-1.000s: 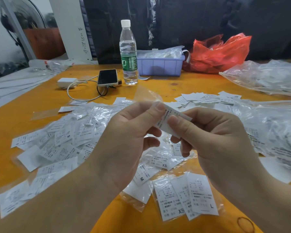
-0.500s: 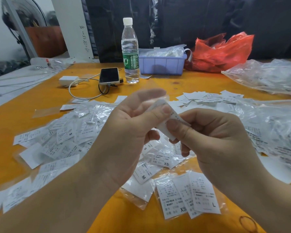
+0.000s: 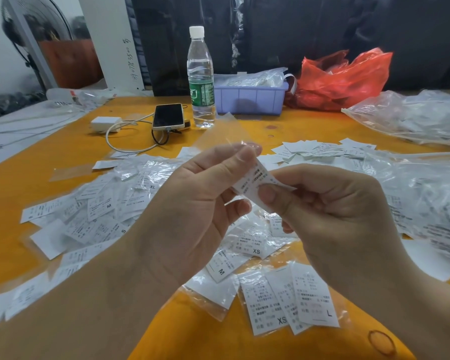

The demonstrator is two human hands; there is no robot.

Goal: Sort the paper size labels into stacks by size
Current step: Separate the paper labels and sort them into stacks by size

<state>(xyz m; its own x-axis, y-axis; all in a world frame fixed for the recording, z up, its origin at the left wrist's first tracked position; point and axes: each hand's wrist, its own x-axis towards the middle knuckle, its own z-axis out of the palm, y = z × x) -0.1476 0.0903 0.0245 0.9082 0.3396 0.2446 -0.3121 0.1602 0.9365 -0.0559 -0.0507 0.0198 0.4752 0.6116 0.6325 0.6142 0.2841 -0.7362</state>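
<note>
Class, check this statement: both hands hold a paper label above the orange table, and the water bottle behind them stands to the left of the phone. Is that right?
One detail is wrong. In the head view the water bottle stands to the right of the phone, not the left. The rest holds: the left hand and right hand both hold the paper label above the orange table.

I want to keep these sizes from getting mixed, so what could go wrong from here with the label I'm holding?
Both the left hand and right hand pinch one bent label whose size letter isn't visible, so it could be misjudged. Below, the XS label and L label already overlap, so stacks may blend. The loose clear sleeve at the left fingertips could drop onto the pile.
</note>
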